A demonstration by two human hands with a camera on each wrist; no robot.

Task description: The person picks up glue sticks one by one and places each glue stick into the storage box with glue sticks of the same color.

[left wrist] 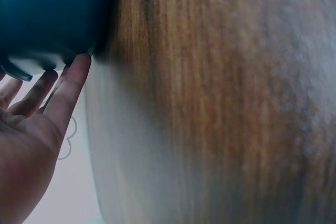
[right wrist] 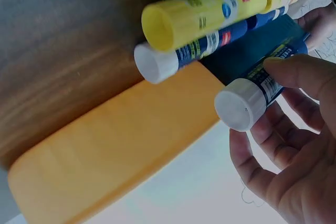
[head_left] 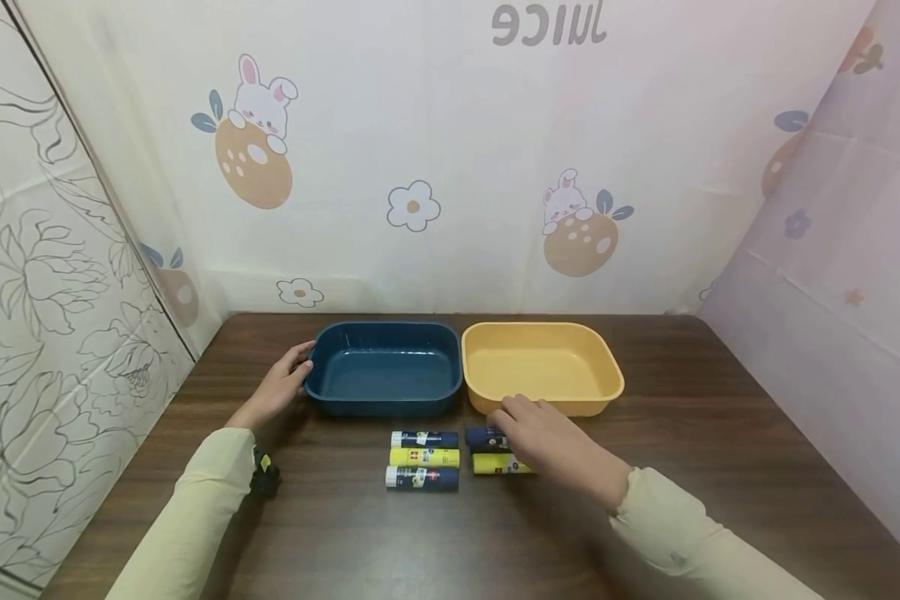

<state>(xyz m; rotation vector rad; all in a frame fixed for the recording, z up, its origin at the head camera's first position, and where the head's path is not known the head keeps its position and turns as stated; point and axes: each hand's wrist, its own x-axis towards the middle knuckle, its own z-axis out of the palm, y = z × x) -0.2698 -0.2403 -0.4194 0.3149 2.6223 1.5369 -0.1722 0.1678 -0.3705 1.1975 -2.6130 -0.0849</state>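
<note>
My right hand (head_left: 547,437) is over the near side of the yellow tray (head_left: 607,392). In the right wrist view, its thumb and fingers pinch a dark blue glue stick (right wrist: 242,103) with a white cap. A yellow glue stick (right wrist: 205,17) and another dark blue one (right wrist: 157,62) lie side by side on the table below it. My left hand (head_left: 281,382) rests its extended fingers against the left end of the dark blue tray (head_left: 382,408); the left wrist view shows the fingertips at the wall of that tray (left wrist: 52,19).
Left of the right hand, a yellow glue stick (head_left: 424,457) lies between two dark blue ones with white caps. The trays stand side by side near the back edge of the wooden table (head_left: 330,533). A printed curtain (head_left: 465,125) hangs behind.
</note>
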